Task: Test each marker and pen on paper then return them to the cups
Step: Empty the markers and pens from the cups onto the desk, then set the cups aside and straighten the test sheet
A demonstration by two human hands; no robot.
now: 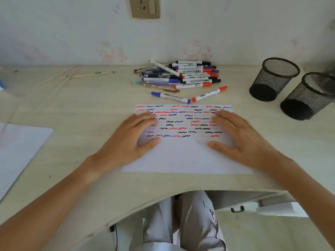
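Left hand [133, 136], right hand [237, 135] flat on paper [186, 156]; 2 cups [274, 79] right.

A single wide-angle view from the person's head looks forward and steeply down, close over the table [90, 109]. The wall [54, 33] fills the top of the frame, the table's near edge bows across the bottom, with forearms entering from both lower corners.
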